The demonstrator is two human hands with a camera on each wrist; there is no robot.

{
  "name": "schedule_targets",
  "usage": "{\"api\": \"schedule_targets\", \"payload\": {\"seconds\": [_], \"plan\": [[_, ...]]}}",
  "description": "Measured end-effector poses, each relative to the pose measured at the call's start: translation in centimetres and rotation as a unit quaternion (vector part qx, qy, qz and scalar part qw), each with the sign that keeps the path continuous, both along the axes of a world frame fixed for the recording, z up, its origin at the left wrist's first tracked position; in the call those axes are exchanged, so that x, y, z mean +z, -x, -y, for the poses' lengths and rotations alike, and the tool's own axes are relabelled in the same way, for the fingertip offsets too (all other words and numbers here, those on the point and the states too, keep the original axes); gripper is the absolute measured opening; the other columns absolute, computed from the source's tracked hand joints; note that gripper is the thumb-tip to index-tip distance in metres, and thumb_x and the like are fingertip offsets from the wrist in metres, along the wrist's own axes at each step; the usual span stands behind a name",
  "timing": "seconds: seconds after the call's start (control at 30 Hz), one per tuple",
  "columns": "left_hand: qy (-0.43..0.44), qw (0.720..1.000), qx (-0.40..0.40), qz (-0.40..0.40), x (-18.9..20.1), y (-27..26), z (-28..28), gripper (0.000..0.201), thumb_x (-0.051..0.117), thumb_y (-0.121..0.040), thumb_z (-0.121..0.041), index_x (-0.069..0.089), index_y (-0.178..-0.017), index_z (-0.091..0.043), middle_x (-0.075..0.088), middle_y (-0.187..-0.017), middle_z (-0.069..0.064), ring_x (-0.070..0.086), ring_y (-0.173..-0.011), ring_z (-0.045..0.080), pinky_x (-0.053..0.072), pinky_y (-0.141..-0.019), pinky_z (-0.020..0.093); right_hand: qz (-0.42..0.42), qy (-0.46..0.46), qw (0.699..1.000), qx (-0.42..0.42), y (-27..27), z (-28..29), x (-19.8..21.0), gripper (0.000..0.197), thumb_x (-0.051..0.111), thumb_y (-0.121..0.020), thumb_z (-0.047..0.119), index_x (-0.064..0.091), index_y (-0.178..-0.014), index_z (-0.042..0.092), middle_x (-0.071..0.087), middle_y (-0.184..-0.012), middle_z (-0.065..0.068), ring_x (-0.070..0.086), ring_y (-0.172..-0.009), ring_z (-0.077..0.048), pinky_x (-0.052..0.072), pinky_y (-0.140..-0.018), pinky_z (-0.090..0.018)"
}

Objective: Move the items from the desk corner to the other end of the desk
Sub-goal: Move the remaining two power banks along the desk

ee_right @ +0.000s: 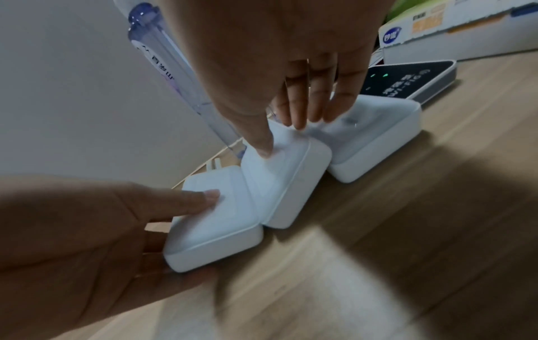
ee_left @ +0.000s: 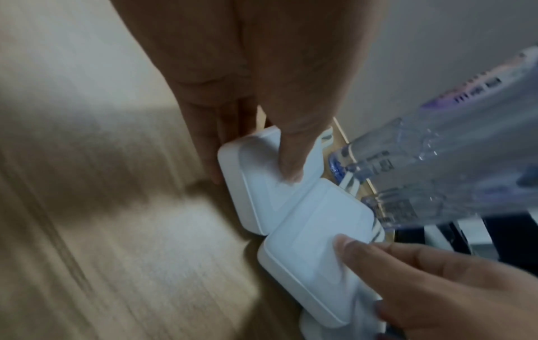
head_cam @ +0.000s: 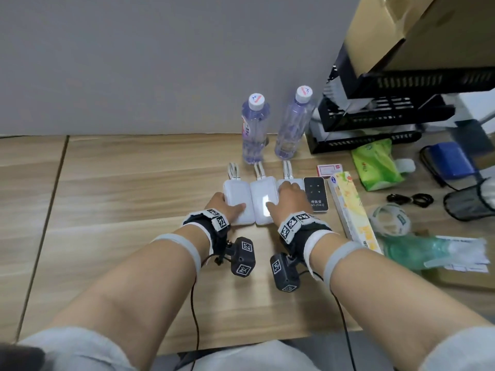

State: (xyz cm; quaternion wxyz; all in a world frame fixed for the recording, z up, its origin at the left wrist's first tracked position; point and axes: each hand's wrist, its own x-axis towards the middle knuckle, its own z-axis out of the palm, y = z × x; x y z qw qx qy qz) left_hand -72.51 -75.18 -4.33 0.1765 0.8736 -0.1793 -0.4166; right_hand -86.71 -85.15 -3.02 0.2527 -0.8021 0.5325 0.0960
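Three white power banks lie side by side on the wooden desk (head_cam: 134, 183). My left hand (head_cam: 227, 206) grips the left power bank (head_cam: 237, 192), thumb on top and fingers along its outer side (ee_left: 256, 184). My right hand (head_cam: 280, 195) pinches the middle power bank (head_cam: 263, 192), thumb on top and fingers down its far side; in the right wrist view this bank (ee_right: 285, 174) looks slightly tilted against the left one (ee_right: 215, 225). The right power bank (head_cam: 297, 180) lies untouched (ee_right: 378, 138). Two water bottles (head_cam: 255, 129) (head_cam: 293, 127) stand just behind.
A black Wi-Fi device (head_cam: 316, 194), a long yellow box (head_cam: 351, 207), a small red-white box (head_cam: 329, 170), a green tissue pack (head_cam: 375, 164) and a tape roll (head_cam: 389, 219) crowd the right. Black stacked trays (head_cam: 375, 116) under a cardboard box (head_cam: 415, 30) stand at the back right.
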Motion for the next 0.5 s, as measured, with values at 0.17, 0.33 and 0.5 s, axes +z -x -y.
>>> {"api": "schedule_targets", "payload": {"seconds": [0.17, 0.33, 0.5], "plan": [[-0.063, 0.997, -0.029, 0.044, 0.8, 0.1, 0.1, 0.062, 0.068, -0.078, -0.043, 0.049, -0.130, -0.015, 0.061, -0.122, 0.009, 0.064, -0.099, 0.030, 0.053, -0.084, 0.038, -0.021, 0.014, 0.999, 0.023, 1.5, 0.5, -0.2, 0.054, 0.066, -0.080, 0.040, 0.048, -0.126, 0.017, 0.043, -0.128, -0.012, 0.039, -0.122, -0.032, 0.048, -0.094, -0.044], [-0.021, 1.000, -0.003, 0.004, 1.7, 0.0, -1.7, 0.065, 0.068, -0.081, -0.023, 0.042, -0.141, -0.018, 0.058, -0.131, 0.008, 0.066, -0.101, 0.031, 0.057, -0.087, 0.039, -0.020, 0.016, 0.999, 0.033, 0.9, -0.9, 0.3, 0.049, 0.064, -0.082, 0.035, 0.048, -0.124, 0.016, 0.045, -0.124, -0.011, 0.040, -0.120, -0.031, 0.048, -0.091, -0.042], [0.068, 0.986, 0.135, -0.068, 4.9, -2.2, -5.7, 0.040, 0.070, -0.087, -0.016, 0.056, -0.124, -0.011, 0.062, -0.094, 0.009, 0.059, -0.077, 0.023, 0.058, -0.086, 0.043, 0.043, -0.016, 0.997, 0.056, -3.3, -4.2, 2.1, 0.038, 0.059, -0.086, 0.029, 0.050, -0.120, 0.017, 0.045, -0.124, -0.010, 0.041, -0.121, -0.029, 0.047, -0.090, -0.041]]}}
